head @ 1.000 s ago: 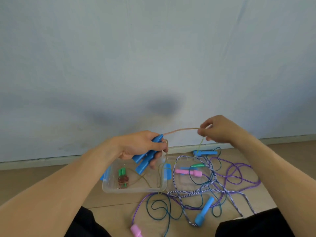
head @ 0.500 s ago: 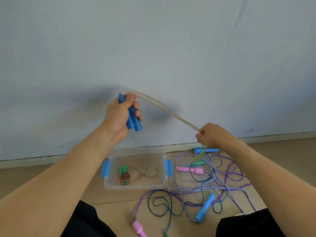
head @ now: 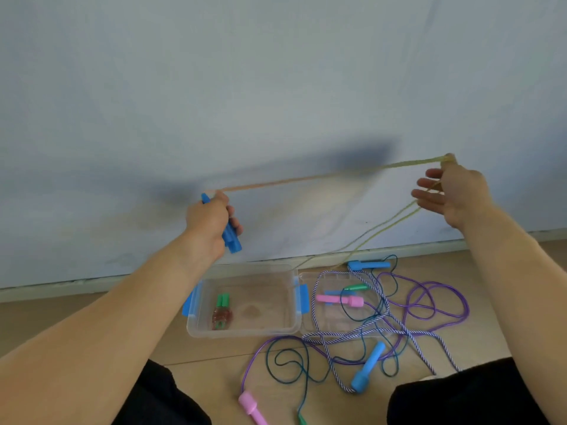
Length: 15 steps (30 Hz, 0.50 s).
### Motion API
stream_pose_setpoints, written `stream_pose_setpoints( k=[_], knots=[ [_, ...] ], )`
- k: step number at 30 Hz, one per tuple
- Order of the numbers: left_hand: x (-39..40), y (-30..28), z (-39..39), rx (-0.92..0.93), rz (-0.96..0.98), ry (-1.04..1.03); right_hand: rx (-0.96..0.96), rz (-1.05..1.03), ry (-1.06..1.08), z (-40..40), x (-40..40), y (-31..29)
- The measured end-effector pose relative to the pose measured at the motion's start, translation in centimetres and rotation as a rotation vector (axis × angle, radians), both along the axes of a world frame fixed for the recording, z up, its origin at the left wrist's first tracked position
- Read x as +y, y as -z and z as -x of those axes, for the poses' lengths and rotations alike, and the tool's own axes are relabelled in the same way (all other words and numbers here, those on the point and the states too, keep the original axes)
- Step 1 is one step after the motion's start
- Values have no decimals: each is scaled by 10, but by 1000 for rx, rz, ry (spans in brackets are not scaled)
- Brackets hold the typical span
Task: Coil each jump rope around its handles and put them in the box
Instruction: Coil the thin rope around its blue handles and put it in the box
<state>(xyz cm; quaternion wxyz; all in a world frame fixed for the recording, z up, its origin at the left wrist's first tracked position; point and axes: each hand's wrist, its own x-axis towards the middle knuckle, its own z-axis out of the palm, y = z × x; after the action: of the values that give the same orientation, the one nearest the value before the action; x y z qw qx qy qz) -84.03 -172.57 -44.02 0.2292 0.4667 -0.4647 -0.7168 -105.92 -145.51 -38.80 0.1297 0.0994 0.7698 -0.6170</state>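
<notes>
The left hand (head: 208,222) grips a pair of blue handles (head: 231,237) upright in its fist, and a tan rope (head: 306,180) runs taut from them to the right hand (head: 454,194), where it loops over the raised thumb while the fingers are spread loosely, the slack dropping to the floor. Below stands the clear box (head: 245,329), holding one coiled rope with green handles (head: 222,312). Right of the box, loose ropes (head: 429,305) lie tangled across its flat lid (head: 337,325).

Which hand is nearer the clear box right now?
Left. The left hand, gripping the blue handles, is above the clear box near its left end. The right hand is raised far off to the box's right.
</notes>
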Motion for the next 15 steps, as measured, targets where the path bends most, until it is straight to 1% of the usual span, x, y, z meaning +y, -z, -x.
stream_pose_setpoints(
  k=[2, 5, 7, 10, 11, 12, 13, 15],
  knots=[
    [7, 10, 1, -86, -54, 49, 60, -139, 29, 1, 5, -1],
    [12, 15, 2, -147, -75, 99, 54, -193, 16, 3, 10, -3],
    [13, 16, 2, -210, -112, 200, 85, -246, 43, 5, 12, -3],
    [19, 15, -1, -299, -127, 399, 304, -499, 117, 6, 14, -5],
    [23, 13, -2, -321, -128, 465, 363, -566, 90, 5, 14, -7],
    [28, 10, -3, -336, -127, 534, 372, -637, 19, 6, 15, -7],
    [31, 9, -4, -343, -122, 607, 320, -730, -86, 6, 15, -5],
    [38, 6, -4, -335, -101, 759, 136, -953, -315, 4, 17, 3]
  ],
)
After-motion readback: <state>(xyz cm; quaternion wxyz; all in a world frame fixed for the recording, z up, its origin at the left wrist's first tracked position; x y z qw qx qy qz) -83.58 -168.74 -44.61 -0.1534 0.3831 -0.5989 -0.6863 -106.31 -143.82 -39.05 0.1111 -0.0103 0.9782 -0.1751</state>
